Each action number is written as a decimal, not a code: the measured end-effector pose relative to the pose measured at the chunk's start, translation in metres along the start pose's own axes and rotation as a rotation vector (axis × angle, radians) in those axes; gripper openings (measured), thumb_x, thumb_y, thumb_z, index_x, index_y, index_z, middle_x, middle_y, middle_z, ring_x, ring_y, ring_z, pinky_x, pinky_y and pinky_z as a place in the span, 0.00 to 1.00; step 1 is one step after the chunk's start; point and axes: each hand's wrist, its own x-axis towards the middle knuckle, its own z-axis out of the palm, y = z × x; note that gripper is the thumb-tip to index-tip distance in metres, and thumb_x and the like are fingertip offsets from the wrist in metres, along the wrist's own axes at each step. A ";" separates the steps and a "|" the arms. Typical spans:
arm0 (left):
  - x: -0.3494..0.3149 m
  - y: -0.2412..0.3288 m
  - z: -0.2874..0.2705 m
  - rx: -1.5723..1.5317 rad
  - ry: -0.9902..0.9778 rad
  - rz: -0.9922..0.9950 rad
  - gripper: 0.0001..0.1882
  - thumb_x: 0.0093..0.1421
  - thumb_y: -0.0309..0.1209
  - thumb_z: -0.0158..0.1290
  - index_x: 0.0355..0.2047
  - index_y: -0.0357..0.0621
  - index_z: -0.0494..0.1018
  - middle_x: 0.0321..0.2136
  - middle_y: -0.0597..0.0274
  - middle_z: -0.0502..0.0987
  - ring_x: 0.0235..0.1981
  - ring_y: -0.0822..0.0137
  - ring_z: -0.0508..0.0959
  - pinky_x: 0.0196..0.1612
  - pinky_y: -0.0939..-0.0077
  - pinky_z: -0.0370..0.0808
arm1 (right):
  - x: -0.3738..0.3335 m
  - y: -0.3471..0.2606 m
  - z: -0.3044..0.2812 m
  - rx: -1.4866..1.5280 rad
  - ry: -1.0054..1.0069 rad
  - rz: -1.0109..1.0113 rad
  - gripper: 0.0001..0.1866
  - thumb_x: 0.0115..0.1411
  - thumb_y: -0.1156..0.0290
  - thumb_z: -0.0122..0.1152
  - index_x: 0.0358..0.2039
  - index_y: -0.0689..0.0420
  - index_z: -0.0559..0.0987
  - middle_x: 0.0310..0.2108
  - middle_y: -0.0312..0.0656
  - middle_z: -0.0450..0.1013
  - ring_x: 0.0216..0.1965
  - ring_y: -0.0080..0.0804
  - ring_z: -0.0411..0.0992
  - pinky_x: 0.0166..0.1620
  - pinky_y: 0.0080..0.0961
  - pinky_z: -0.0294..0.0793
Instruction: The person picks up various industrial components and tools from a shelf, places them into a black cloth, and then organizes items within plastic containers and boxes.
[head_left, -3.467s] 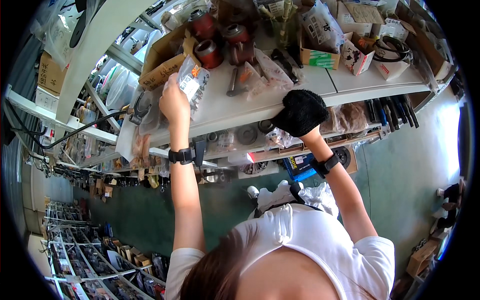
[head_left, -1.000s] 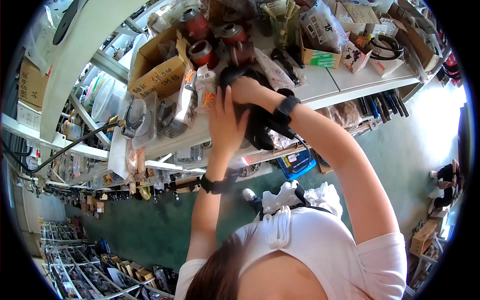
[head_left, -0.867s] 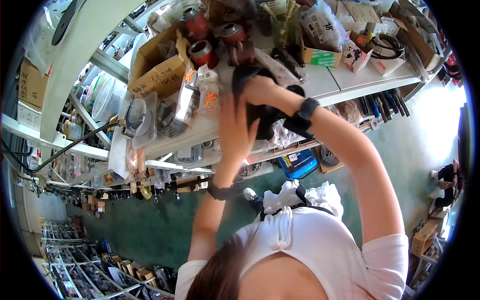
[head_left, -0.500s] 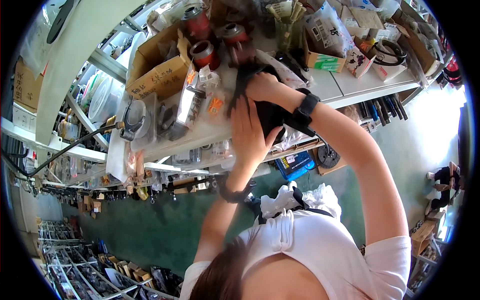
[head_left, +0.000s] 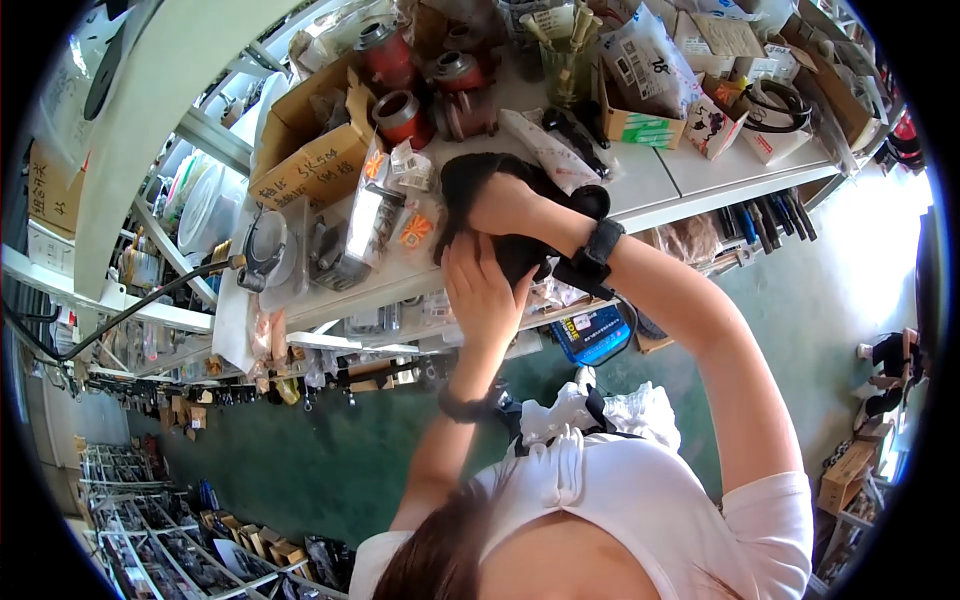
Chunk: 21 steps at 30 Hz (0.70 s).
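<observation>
A black, soft-looking, bag-like thing [head_left: 490,180] lies at the near edge of the white shelf top, its exact kind unclear. My right hand [head_left: 502,205] is bent over it and grips it, with the fingertips hidden in the black folds. Against its near left side rests my left hand [head_left: 480,285], fingers stretched and thumb apart. A round black part [head_left: 590,202] shows at its right end, beside my right wrist. Left of my hands lies a small clear bag with an orange piece [head_left: 415,230]. Just behind is a clear-wrapped packet [head_left: 550,150].
Several red metal parts [head_left: 403,118] stand behind, beside an open cardboard box [head_left: 310,160]. At right are a box with bagged goods [head_left: 645,125] and a black ring-shaped part [head_left: 778,105]. A blue package [head_left: 595,335] sits below the shelf edge. Another person [head_left: 890,365] is far right.
Both hands and the black thing have shifted left and nearer to me. My right hand has dropped lower over it, and the red parts behind show more fully.
</observation>
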 end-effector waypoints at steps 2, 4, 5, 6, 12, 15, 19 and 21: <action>0.001 -0.003 0.002 -0.022 0.005 -0.001 0.37 0.45 0.46 0.56 0.49 0.34 0.59 0.48 0.42 0.61 0.49 0.45 0.62 0.52 0.53 0.58 | -0.001 -0.003 -0.003 0.032 -0.061 0.056 0.09 0.43 0.70 0.51 0.17 0.58 0.78 0.19 0.46 0.73 0.23 0.41 0.73 0.27 0.32 0.71; 0.001 -0.013 -0.006 -0.115 -0.044 -0.024 0.35 0.47 0.47 0.54 0.49 0.35 0.59 0.48 0.43 0.61 0.49 0.46 0.62 0.52 0.55 0.57 | -0.003 -0.005 -0.005 -0.055 -0.030 0.008 0.08 0.43 0.69 0.51 0.16 0.57 0.78 0.19 0.44 0.73 0.22 0.39 0.73 0.26 0.31 0.70; 0.000 -0.019 -0.010 -0.214 -0.088 -0.050 0.34 0.49 0.48 0.53 0.49 0.37 0.59 0.48 0.44 0.61 0.50 0.46 0.61 0.52 0.56 0.57 | -0.005 -0.006 -0.005 -0.149 -0.004 -0.041 0.08 0.43 0.69 0.52 0.16 0.56 0.78 0.18 0.43 0.73 0.21 0.37 0.72 0.25 0.30 0.70; 0.000 -0.024 -0.017 -0.313 -0.074 -0.065 0.32 0.53 0.49 0.47 0.50 0.38 0.60 0.49 0.45 0.61 0.50 0.47 0.61 0.53 0.57 0.56 | -0.004 -0.009 -0.014 -0.150 0.000 -0.039 0.08 0.43 0.69 0.52 0.16 0.56 0.78 0.18 0.43 0.73 0.21 0.37 0.72 0.25 0.30 0.70; 0.002 -0.052 -0.035 -0.208 -0.194 -0.069 0.24 0.57 0.41 0.43 0.48 0.34 0.64 0.50 0.48 0.63 0.51 0.48 0.62 0.54 0.61 0.57 | -0.038 -0.039 -0.037 0.004 0.045 0.119 0.11 0.46 0.65 0.52 0.27 0.57 0.75 0.29 0.45 0.70 0.29 0.41 0.70 0.29 0.30 0.70; 0.011 -0.052 -0.033 -0.184 -0.295 -0.052 0.23 0.57 0.39 0.44 0.47 0.32 0.64 0.53 0.47 0.61 0.54 0.48 0.59 0.56 0.63 0.56 | -0.052 -0.058 -0.075 0.124 0.191 0.278 0.13 0.43 0.62 0.56 0.27 0.56 0.74 0.28 0.45 0.69 0.29 0.43 0.69 0.30 0.33 0.70; 0.021 -0.051 -0.024 -0.136 -0.354 -0.030 0.28 0.56 0.42 0.47 0.52 0.35 0.61 0.55 0.46 0.58 0.56 0.48 0.57 0.57 0.62 0.56 | -0.078 -0.060 -0.083 0.104 0.384 0.256 0.11 0.35 0.65 0.55 0.21 0.57 0.74 0.24 0.45 0.69 0.26 0.43 0.69 0.29 0.34 0.69; 0.029 -0.044 -0.022 -0.120 -0.311 -0.014 0.30 0.56 0.42 0.48 0.55 0.41 0.57 0.56 0.46 0.55 0.57 0.48 0.57 0.56 0.60 0.56 | -0.095 -0.048 -0.086 0.143 0.524 0.202 0.15 0.36 0.63 0.59 0.25 0.57 0.74 0.27 0.43 0.69 0.30 0.42 0.69 0.32 0.32 0.69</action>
